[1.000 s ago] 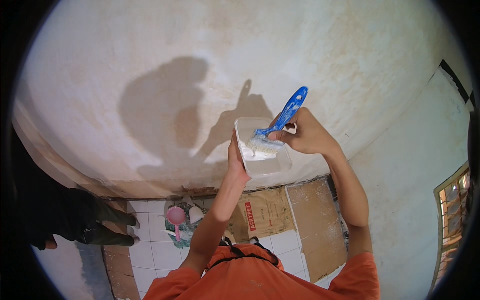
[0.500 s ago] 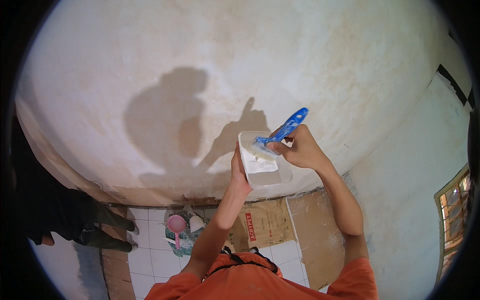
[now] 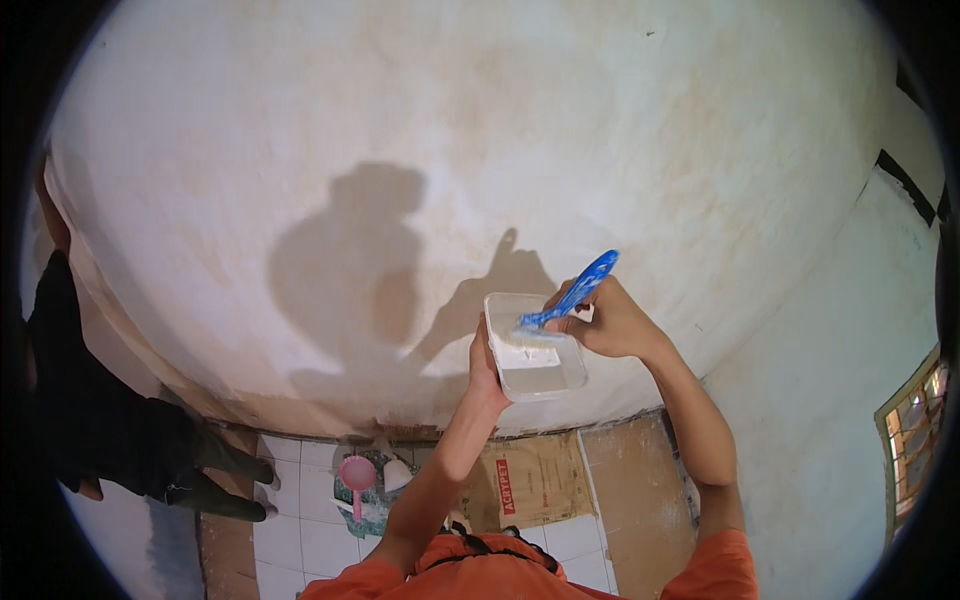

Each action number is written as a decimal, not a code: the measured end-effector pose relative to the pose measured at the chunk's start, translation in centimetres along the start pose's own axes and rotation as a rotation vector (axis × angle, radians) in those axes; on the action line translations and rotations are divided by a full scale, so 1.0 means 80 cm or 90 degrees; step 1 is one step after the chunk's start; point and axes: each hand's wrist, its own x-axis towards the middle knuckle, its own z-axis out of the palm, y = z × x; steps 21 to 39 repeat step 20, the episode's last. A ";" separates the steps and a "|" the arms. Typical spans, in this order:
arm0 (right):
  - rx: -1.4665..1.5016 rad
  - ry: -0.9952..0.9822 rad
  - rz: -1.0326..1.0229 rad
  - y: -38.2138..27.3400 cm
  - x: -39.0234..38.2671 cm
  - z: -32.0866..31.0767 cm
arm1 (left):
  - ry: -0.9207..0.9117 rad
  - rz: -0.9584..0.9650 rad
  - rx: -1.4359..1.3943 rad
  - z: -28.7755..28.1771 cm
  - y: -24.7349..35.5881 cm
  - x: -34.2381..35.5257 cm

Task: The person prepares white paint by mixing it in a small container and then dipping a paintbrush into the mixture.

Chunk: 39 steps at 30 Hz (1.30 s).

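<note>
My left hand (image 3: 486, 372) grips a clear, rectangular plastic tub (image 3: 548, 388) from its left side, held up in front of the wall. White paint (image 3: 530, 357) lies inside it. Between the fingers of my right hand (image 3: 618, 322) is a paintbrush (image 3: 588, 284) with a blue, paint-smeared handle. Its pale bristles point down into the tub, over or in the paint; exactly how deep I cannot tell. The handle tilts up to the right.
A patchy whitish wall (image 3: 560, 130) fills the front. At left stands another person in dark clothes (image 3: 110, 420). On the tiled floor (image 3: 280, 520) are a pink dipper (image 3: 357, 472), a white cup-like thing (image 3: 397, 474) and flattened cardboard (image 3: 550, 475). A barred window (image 3: 915, 430) is at right.
The whole scene sits lower in the picture. My hands keep hold of the tub and paintbrush, and the bristles sit slightly lower in the tub. The other person's arm now shows at the left.
</note>
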 end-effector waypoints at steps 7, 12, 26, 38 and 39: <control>-0.027 0.037 -0.045 -0.031 0.025 -0.036 | 0.022 0.090 0.053 0.032 0.020 0.032; -0.068 0.090 -0.069 -0.028 0.044 -0.051 | 0.001 0.090 0.025 0.055 0.032 0.050; -0.067 0.074 -0.030 -0.047 0.048 -0.062 | 0.005 0.077 0.021 0.052 0.035 0.055; -0.067 0.074 -0.030 -0.047 0.048 -0.062 | 0.005 0.077 0.021 0.052 0.035 0.055; -0.067 0.074 -0.030 -0.047 0.048 -0.062 | 0.005 0.077 0.021 0.052 0.035 0.055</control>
